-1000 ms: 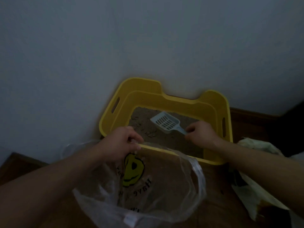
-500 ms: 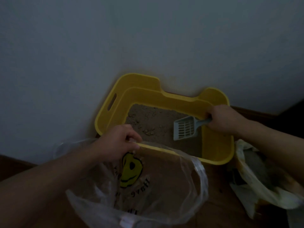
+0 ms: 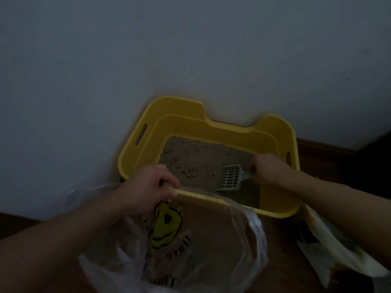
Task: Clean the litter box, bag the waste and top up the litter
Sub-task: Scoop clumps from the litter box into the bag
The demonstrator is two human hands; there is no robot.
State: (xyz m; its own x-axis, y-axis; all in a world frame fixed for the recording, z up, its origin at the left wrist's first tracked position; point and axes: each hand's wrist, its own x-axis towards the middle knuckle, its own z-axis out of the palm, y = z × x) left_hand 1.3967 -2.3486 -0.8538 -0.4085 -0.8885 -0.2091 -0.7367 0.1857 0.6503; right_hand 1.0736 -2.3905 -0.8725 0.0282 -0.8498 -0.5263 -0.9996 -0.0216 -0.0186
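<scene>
A yellow litter box (image 3: pixel 182 121) stands against the wall, with brown litter (image 3: pixel 194 163) inside. My right hand (image 3: pixel 268 168) grips the handle of a pale slotted scoop (image 3: pixel 231 179), whose blade points down into the litter near the box's front right corner. My left hand (image 3: pixel 148 187) pinches the rim of a clear plastic bag (image 3: pixel 211 240) with a yellow smiley print, holding it open against the box's near edge.
A crumpled pale bag (image 3: pixel 330 250) lies on the dark wooden floor (image 3: pixel 281 269) at the right. A grey-white wall (image 3: pixel 190 49) rises right behind the box. The room is dim.
My right hand swung the scoop from the box's middle to the right side, then brought it forward and down into the litter at the front right. The left hand stayed on the bag.
</scene>
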